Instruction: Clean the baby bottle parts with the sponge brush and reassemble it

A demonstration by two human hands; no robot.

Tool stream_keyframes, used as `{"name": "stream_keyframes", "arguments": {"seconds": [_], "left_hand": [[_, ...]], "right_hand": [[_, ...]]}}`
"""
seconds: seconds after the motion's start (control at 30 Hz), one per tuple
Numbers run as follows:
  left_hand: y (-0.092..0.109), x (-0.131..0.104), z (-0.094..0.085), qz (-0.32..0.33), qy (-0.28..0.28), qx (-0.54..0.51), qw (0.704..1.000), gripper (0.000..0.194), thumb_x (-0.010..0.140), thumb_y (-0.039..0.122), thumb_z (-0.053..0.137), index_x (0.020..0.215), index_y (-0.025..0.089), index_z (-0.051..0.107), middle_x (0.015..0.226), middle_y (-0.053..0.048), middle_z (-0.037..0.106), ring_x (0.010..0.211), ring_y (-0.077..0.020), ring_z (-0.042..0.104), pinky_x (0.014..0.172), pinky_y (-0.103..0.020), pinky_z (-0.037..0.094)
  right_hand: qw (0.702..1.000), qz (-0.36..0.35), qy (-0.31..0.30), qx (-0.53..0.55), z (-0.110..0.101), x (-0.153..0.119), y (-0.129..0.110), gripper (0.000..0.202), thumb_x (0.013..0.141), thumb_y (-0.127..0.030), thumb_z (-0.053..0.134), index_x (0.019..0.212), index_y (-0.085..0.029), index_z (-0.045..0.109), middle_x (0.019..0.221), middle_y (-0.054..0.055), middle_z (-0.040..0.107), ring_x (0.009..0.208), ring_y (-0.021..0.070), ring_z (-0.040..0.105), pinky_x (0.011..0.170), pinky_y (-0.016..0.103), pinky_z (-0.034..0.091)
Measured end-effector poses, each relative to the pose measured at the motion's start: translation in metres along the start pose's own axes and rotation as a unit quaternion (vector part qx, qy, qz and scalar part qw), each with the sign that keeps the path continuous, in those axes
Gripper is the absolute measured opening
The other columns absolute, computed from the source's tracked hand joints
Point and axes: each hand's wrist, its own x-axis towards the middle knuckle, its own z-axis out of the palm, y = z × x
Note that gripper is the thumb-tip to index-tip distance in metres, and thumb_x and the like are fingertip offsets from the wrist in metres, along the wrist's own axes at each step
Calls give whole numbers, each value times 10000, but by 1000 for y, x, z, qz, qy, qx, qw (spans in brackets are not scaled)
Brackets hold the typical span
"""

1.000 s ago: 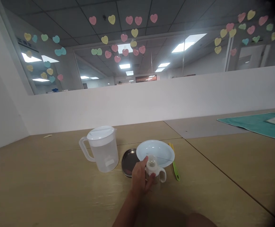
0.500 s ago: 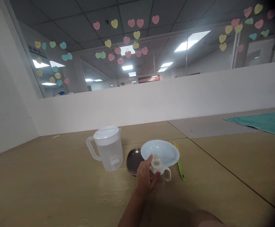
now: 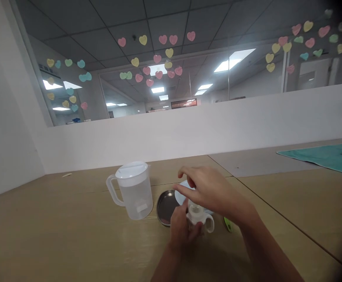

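My left hand (image 3: 181,227) is wrapped round a small clear bottle (image 3: 197,215) with a white collar and a white side handle. Above the bottle is my right hand (image 3: 208,186), its thumb and fingers apart and nothing between them. It hides much of a pale blue bowl (image 3: 182,192) behind the bottle. A dark metal dish (image 3: 166,207) lies to the left of the bowl. Farther left stands a translucent lidded pitcher (image 3: 137,194). The green end of a utensil (image 3: 228,224) shows under my right forearm.
The wooden table (image 3: 71,227) meets a low white wall (image 3: 173,133) at the back, with glass above bearing heart-shaped stickers. At the far right a teal cloth (image 3: 321,156) lies on the table. A small flat scrap (image 3: 66,175) is near the left wall.
My right hand has come in from the lower right to above the bottle and now covers much of the bowl. My left hand still holds the bottle. The view has tilted slightly up.
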Motion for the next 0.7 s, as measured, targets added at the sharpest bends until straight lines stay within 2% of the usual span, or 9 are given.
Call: {"name": "stream_keyframes", "arguments": {"seconds": [0.03,0.1,0.13,0.2,0.27,0.37,0.5,0.7], "left_hand": [[1,1,-1,2,1,-6,1000,664,828,519,466,1351,140,315,1001,-120,646,852,-234,624,713,-370,525],[3,2,-3,-9,9,-20,1000,723,833,544,448,1385,129,235,971,-117,645,834,-235,622,693,-377,525],[5,3,-4,-12,10,-24,1000,736,825,566,449,1380,129,243,967,-118,641,836,-238,619,695,-383,523],[8,6,-8,3,2,-23,1000,699,791,615,466,1302,146,373,959,-118,633,842,-247,611,699,-393,513],[12,9,-11,19,-14,-15,1000,607,766,622,495,1161,162,501,909,-103,631,816,-246,603,676,-387,497],[18,12,-13,6,-14,4,1000,487,774,568,518,1045,165,554,843,-84,626,784,-231,590,653,-366,472],[19,12,-14,9,-4,19,1000,467,782,549,524,1035,157,539,813,-72,612,749,-209,570,620,-341,467],[15,11,-13,30,-14,-13,999,430,825,529,472,1057,169,506,849,-75,607,769,-204,574,629,-335,501]], "right_hand": [[998,14,-55,-3,7,8,15,254,854,-437,482,879,-215,602,656,-16,585,584,104,500,503,217,258],[983,29,-182,-23,19,17,37,302,772,-484,558,852,-198,617,707,11,610,620,131,521,496,228,260],[970,38,-240,-26,23,18,45,345,709,-504,611,857,-193,626,711,17,613,621,141,525,487,232,262],[951,46,-305,-16,31,18,53,445,633,-508,661,949,-197,625,770,23,628,653,158,547,485,233,287],[944,48,-326,-19,37,17,55,536,586,-493,686,1024,-194,608,844,39,636,710,180,568,502,237,319],[941,39,-332,-49,46,17,53,589,536,-466,719,1033,-172,607,925,79,634,812,224,584,556,253,365],[930,32,-360,-73,58,22,54,555,508,-418,746,980,-150,628,944,102,635,841,253,593,568,263,381],[910,25,-414,-9,65,27,73,512,526,-469,734,936,-173,650,844,56,644,747,218,610,509,239,358]]}}
